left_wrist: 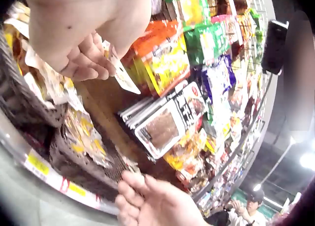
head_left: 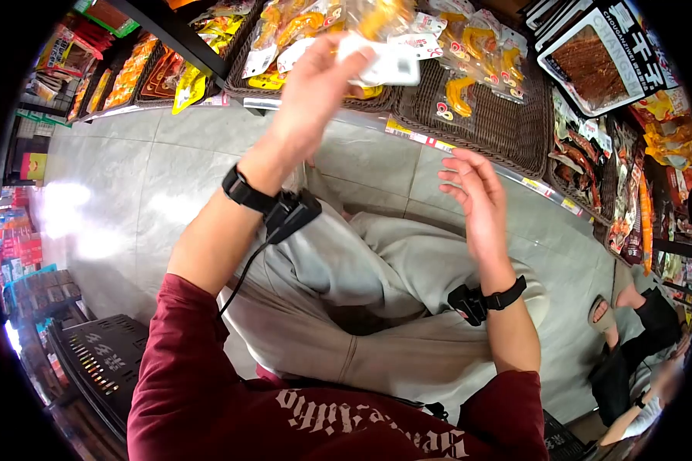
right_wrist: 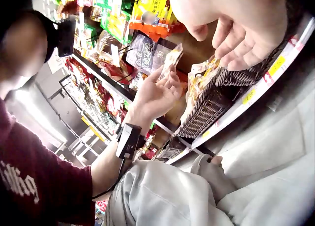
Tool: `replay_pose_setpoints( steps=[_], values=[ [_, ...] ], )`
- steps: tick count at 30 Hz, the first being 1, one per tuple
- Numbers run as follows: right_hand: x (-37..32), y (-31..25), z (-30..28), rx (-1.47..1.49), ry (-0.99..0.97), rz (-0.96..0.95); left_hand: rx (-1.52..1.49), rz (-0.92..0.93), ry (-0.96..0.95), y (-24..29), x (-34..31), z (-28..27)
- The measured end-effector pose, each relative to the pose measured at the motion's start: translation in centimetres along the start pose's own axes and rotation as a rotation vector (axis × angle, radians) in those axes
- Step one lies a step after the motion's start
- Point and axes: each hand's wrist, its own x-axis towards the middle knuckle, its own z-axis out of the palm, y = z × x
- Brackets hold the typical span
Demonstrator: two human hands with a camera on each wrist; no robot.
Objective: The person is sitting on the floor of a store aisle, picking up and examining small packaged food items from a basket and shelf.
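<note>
My left hand [head_left: 315,96] pinches a clear snack packet [head_left: 383,19] by its white header, above the baskets in the head view. The packet's orange-yellow contents are blurred. In the left wrist view, a white corner of the packet [left_wrist: 125,78] sticks out past the fingers. More such packets [head_left: 304,27] lie piled in the wicker basket under the left hand. My right hand [head_left: 478,201] is held up with loosely bent fingers and nothing in it, in front of a second wicker basket [head_left: 507,123]. Several similar packets [head_left: 484,54] lie in that basket's far part.
Price labels [head_left: 419,137] run along the shelf edge. Black-and-white packs of dried meat [head_left: 603,61] stand behind at the right. Left of the baskets lie yellow snack bags [head_left: 188,92]. A black crate [head_left: 104,361] stands at the left, and another person's sandalled foot [head_left: 601,315] shows at the right.
</note>
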Motion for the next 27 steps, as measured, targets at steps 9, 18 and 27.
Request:
replay_pose_setpoints(
  steps=[9,18,27],
  values=[
    [3.2,-0.6,-1.1,-0.324,0.016,-0.322,0.054,0.072,0.020,-0.9,1.7,-2.3],
    [15.1,-1.7,-3.3,-1.366,0.092,0.032,0.030,0.103,-0.089,-4.7,1.5,0.1],
    [11.3,-6.5,-3.4,-0.287,0.047,0.292,0.118,0.013,-0.287,-5.3,-0.7,2.4]
  ],
)
